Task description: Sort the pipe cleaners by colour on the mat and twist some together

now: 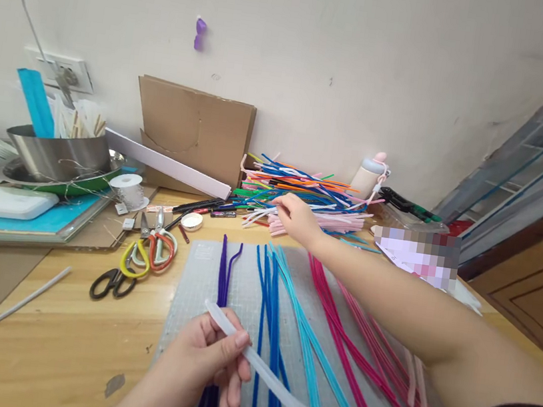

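White stems (276, 387), pinched in left fingers (233, 397) (tips jutting past)

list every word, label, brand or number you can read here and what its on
None can be read for certain.
Grey cutting mat: small pale print near its far left corner, too small and blurred to read.
Lilac sheet at the right: small dark marks, too blurred to read; part of it is pixelated.

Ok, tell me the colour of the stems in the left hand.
The stems in the left hand are white; best seen in the head view.
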Demonstrator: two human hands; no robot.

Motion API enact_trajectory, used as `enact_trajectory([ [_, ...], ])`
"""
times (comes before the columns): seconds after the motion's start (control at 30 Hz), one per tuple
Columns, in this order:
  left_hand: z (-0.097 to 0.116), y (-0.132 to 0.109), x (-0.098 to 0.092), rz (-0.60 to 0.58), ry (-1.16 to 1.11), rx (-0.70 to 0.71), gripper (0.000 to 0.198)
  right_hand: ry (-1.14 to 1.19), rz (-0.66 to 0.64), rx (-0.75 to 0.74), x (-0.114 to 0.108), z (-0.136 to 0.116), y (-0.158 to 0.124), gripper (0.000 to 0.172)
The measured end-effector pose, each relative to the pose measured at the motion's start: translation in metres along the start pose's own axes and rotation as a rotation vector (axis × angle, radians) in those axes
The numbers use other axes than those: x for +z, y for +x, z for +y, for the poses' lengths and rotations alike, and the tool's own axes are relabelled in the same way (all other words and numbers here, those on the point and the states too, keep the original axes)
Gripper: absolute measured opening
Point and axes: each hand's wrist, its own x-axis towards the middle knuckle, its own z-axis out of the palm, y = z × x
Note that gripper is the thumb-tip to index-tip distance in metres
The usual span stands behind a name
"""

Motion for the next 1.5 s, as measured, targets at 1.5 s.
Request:
enact_trajectory([
  [1.5, 0.085, -0.039, 0.104, 0.118, 0.436, 0.705, 0.017, 0.473, 0.277, -0.167, -0.090, -0.153, -0.157, 0.021],
])
